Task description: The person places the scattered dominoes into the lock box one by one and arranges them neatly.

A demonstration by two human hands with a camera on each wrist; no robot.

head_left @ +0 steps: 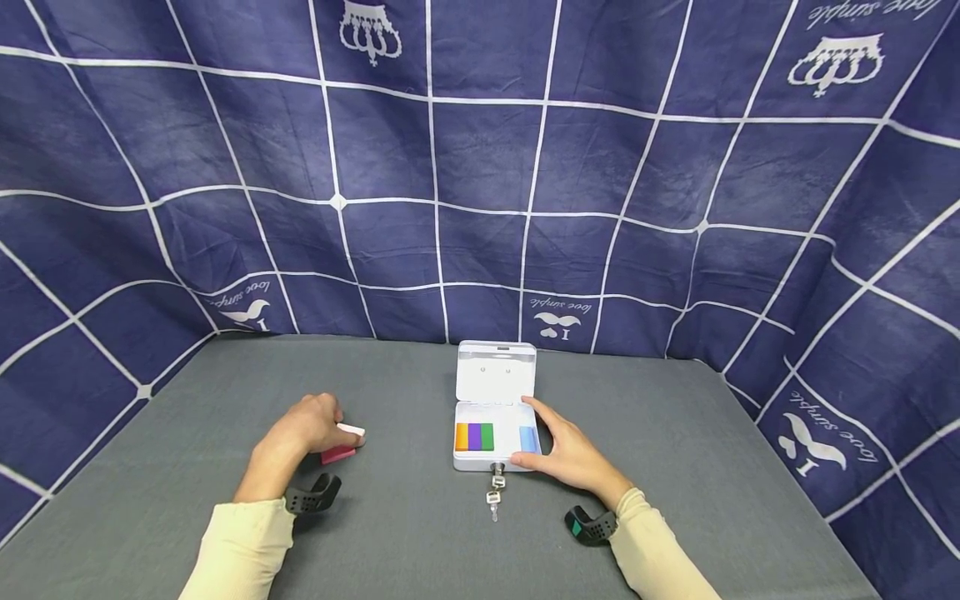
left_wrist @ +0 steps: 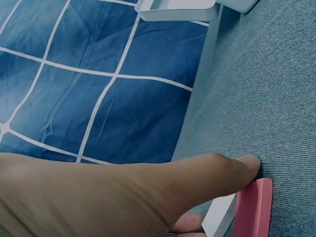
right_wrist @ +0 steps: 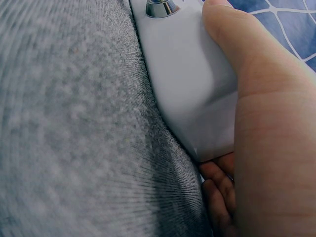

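A small white metal lock box (head_left: 465,463) stands with its lid (head_left: 495,375) raised. Inside its left part lie an orange block (head_left: 461,437), a purple block (head_left: 475,437) and a green block (head_left: 487,437); light blue pieces (head_left: 529,439) lie at the right. My right hand (head_left: 566,450) grips the box's right end, thumb on the front wall and fingers round the far side. To the left, my left hand (head_left: 309,423) pinches a white block (head_left: 351,430). A pinkish-red block (left_wrist: 253,210) lies right beside it, near the thumb tip.
A silver lock (right_wrist: 162,7) sits in the box's front, and keys (head_left: 493,497) on it trail onto the grey cloth-covered table (head_left: 405,533). Behind the table hangs a blue curtain (head_left: 480,150) with white grid lines. Each wrist wears a black band.
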